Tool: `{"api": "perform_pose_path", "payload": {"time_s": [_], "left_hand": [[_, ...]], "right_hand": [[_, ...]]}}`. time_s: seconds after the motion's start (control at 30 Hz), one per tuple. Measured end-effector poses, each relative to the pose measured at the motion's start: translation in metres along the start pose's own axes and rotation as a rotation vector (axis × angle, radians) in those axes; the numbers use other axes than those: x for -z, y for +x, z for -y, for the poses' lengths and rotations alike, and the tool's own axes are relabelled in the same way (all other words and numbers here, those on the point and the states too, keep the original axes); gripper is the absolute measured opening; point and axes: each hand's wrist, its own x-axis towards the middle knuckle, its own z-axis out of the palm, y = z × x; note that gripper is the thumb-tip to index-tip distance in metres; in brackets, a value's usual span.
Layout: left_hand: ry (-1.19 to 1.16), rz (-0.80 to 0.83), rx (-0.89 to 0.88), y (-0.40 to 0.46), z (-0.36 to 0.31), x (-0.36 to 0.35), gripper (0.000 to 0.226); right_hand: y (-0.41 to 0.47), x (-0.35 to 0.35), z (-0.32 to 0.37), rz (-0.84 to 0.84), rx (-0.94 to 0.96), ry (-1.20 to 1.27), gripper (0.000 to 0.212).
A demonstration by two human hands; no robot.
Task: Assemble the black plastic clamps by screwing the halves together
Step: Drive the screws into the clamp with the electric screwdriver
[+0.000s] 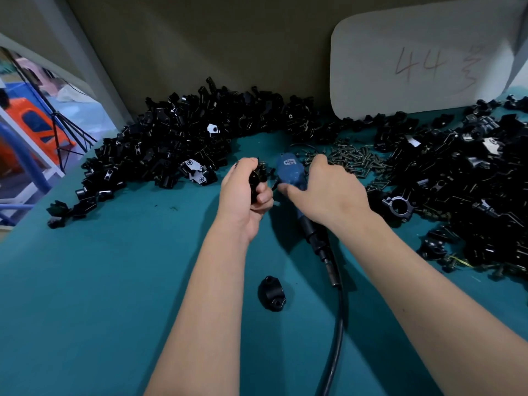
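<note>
My left hand (243,192) grips a black plastic clamp (256,180) above the teal table, fingers curled round it. My right hand (328,190) lies over a blue electric screwdriver (289,171) just right of the clamp, fingers wrapped on its body. The tool's black cable (337,310) runs back toward me between my forearms. A single black clamp half (271,292) lies on the table nearer to me. A scatter of small dark screws (354,160) sits behind my right hand.
A large heap of black clamp parts (177,144) fills the back left, another heap (471,190) the right, with an assembled clamp (397,205) at its edge. A white board marked 44 (423,61) leans on the back wall. The teal table (100,295) stretches in front.
</note>
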Motion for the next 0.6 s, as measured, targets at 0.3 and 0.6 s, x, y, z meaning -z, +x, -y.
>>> {"api": "perform_pose_path", "payload": {"time_s": [0.3,0.6], "left_hand": [[0.123,0.098,0.209,-0.001,0.0,-0.001,0.03],[0.316,0.239,0.21,-0.001,0.004,0.0,0.024]], "right_hand": [[0.024,0.022,-0.015,0.277,-0.171,0.685,0.039],[0.018,0.072,-0.02,0.048,-0.499,2.245,0.044]]}}
